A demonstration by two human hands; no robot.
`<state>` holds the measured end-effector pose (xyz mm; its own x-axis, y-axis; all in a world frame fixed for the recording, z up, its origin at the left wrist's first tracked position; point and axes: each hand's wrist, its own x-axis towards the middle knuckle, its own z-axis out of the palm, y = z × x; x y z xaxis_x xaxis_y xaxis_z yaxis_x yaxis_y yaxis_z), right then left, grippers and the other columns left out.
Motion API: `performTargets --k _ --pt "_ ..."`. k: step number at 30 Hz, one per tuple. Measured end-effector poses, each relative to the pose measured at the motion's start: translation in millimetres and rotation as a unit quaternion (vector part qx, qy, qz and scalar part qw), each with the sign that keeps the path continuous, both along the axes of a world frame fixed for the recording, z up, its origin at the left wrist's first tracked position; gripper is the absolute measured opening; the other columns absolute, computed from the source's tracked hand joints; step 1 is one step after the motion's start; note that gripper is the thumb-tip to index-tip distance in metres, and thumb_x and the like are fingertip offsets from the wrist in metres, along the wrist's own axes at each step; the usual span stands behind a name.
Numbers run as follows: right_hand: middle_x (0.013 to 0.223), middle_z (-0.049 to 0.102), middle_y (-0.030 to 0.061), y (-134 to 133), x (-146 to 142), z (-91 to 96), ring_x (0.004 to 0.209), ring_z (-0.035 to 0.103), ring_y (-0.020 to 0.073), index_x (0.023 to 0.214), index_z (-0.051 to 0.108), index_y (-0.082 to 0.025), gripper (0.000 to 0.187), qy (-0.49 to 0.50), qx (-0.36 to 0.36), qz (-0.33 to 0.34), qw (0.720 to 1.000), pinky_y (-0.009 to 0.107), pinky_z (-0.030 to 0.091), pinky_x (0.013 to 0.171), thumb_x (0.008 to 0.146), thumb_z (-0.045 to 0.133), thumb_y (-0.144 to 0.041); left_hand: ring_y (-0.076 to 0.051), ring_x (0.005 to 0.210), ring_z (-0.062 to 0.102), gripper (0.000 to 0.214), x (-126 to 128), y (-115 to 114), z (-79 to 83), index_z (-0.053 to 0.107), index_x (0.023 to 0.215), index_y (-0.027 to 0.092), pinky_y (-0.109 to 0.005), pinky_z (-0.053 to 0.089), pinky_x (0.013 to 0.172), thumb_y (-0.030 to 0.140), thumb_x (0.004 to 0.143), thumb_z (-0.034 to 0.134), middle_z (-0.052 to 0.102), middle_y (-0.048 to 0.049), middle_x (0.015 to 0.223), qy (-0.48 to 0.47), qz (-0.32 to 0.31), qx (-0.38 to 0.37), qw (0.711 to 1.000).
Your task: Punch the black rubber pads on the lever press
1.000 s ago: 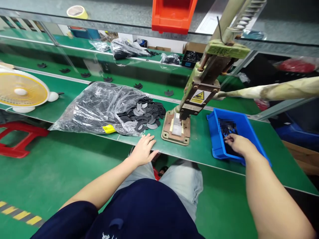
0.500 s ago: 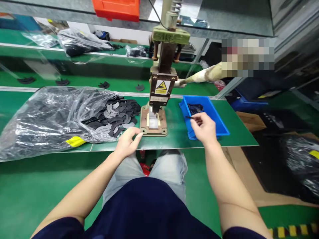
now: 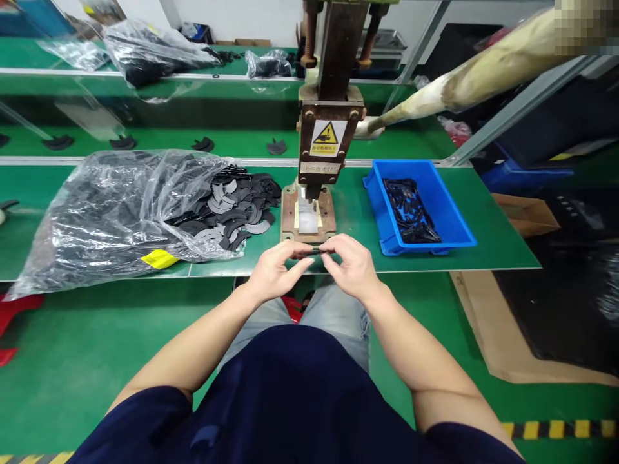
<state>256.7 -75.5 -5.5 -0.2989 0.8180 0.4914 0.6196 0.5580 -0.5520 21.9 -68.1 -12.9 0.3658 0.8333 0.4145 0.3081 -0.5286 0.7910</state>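
Note:
Between the fingertips of both hands is a small black plastic part [image 3: 315,251], held in front of the press base. My left hand [image 3: 280,269] pinches its left end, and my right hand [image 3: 351,265] pinches the right end; the fingers hide most of its shape. Just beyond stands a hand press [image 3: 323,145] with a warning label, its ram above a pale metal fixture [image 3: 308,222] on the brown base plate. To the right, a blue bin [image 3: 387,225] holds several slim black parts [image 3: 411,209]. Left of the press lies a heap of curved black and grey pieces [image 3: 236,209].
A clear plastic bag [image 3: 111,212] spills the curved pieces across the green bench [image 3: 503,248]. The press's long lever [image 3: 464,80] reaches out to the upper right. Behind, several curved pieces lie along a green strip [image 3: 242,142]. A cardboard box [image 3: 525,212] sits beyond the bench's right end.
My right hand has come left from the blue bin with the black part. My left hand has moved right to meet it before the press. The view has shifted closer and lower.

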Motion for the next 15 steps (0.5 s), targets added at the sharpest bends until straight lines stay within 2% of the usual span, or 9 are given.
performTargets --k 7,10,12,15 --pt "0.104 0.076 0.0049 1 -4 -2.4 0.099 0.071 0.0216 0.109 0.069 -0.027 0.012 -0.034 -0.007 0.009 0.999 0.041 0.059 0.09 0.1 0.06 -0.027 -0.021 0.097 0.077 0.019 -5 2 -2.8 0.078 0.112 0.024 -0.035 0.063 0.09 0.038 0.103 0.069 0.081 -0.0077 0.107 0.01 -0.004 0.016 1.0" --pt "0.111 0.076 0.0064 10 8 9.5 0.105 0.071 0.0232 0.117 0.069 -0.026 0.019 -0.053 -0.007 0.006 0.999 0.043 0.06 0.093 0.1 0.062 -0.033 -0.02 0.097 0.077 0.017 -12 12 -5.4 0.079 0.109 0.024 -0.034 0.062 0.092 0.036 0.104 0.068 0.082 -0.0068 0.106 0.023 -0.002 0.035 0.999" --pt "0.117 0.074 0.0086 23 24 31.5 0.112 0.07 0.0252 0.121 0.069 -0.025 0.026 -0.043 0.016 -0.027 0.999 0.047 0.061 0.099 0.1 0.064 -0.038 -0.02 0.098 0.077 0.018 -18 27 -8.7 0.079 0.109 0.023 -0.034 0.061 0.093 0.036 0.104 0.067 0.082 -0.0069 0.107 0.038 0.014 0.047 0.998" --pt "0.122 0.072 0.0087 45 44 92.3 0.115 0.069 0.0231 0.124 0.068 -0.024 0.035 0.092 0.079 -0.09 0.989 0.046 0.062 0.102 0.099 0.066 -0.05 -0.023 0.103 0.077 0.022 -24 64 -13.4 0.08 0.113 0.023 -0.035 0.059 0.096 0.038 0.105 0.066 0.083 -0.0074 0.111 0.082 0.053 0.067 0.993"
